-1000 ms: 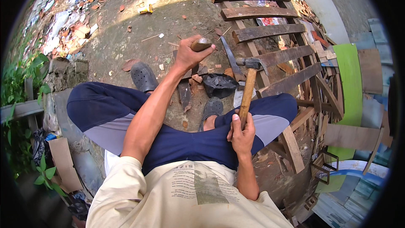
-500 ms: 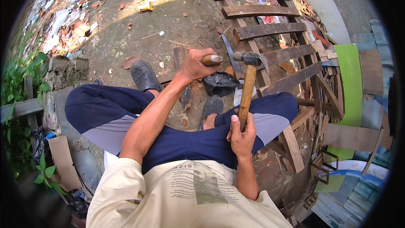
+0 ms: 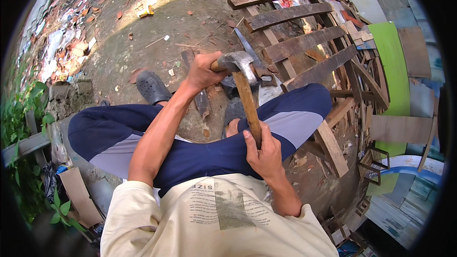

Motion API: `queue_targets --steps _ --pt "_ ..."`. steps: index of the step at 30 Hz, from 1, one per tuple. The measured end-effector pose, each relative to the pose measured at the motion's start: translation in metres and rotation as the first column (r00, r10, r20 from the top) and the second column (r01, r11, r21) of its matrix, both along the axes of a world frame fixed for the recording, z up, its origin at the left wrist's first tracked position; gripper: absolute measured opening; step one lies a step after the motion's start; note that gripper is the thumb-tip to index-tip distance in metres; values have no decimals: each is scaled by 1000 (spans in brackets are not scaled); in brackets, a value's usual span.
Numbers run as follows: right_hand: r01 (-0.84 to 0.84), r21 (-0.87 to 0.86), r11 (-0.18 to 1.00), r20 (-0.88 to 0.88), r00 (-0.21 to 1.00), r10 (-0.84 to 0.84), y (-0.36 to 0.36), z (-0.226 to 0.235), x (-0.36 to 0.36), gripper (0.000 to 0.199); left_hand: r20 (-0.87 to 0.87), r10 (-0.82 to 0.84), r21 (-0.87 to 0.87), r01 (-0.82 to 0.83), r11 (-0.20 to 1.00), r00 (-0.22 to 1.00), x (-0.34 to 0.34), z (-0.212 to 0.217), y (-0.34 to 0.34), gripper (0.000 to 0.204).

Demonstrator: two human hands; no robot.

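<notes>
My right hand (image 3: 265,153) is wrapped round the wooden handle of a claw hammer (image 3: 247,97), which slants up and leftward from my lap. The hammer's metal head overlaps the butt of a wooden tool handle (image 3: 218,66); from above I cannot tell if they touch. That handle is closed in my left hand (image 3: 204,70), its far part hidden by the fist, so its kind does not show. Below the left hand lies a dark wooden board (image 3: 202,102). A black plastic bag (image 3: 229,84) is partly covered by the hammer.
A slatted wooden frame (image 3: 304,42) leans at the right, with a handsaw (image 3: 247,46) beside it. A cut timber (image 3: 332,150) juts out near my right knee. A green panel (image 3: 391,66) stands farther right. Litter (image 3: 57,50) and plants (image 3: 28,104) line the left.
The hammer head has swung left and tilted, from right of the held wooden handle to over its butt. The left fist still grips that handle. The whole view has shifted slightly.
</notes>
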State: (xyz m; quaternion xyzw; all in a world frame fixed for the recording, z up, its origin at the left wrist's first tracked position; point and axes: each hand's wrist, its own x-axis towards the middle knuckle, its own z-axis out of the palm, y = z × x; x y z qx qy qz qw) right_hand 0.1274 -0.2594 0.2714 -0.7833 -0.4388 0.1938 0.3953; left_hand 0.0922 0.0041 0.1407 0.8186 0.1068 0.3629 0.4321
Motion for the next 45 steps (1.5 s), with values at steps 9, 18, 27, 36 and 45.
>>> queue_targets --steps 9,18,27,36,45 --pt "-43 -1 999 39 998 43 -10 -6 4 32 -36 -70 10 71 997 997 -7 -3 -1 25" --pt "10 43 999 15 1000 -11 -10 -14 7 23 -105 -49 -19 47 999 993 -16 -8 1 22" --pt "-8 31 999 -6 1000 8 -12 -23 4 17 -79 -36 -56 32 998 996 -18 -7 -2 20" --pt "58 32 998 -72 996 -55 -1 -23 7 17 -138 61 -123 -78 989 989 -19 -18 2 20" --pt "155 33 987 -83 985 -152 -5 -15 7 19 -84 380 -513 -367 776 921 -7 -5 21 24"
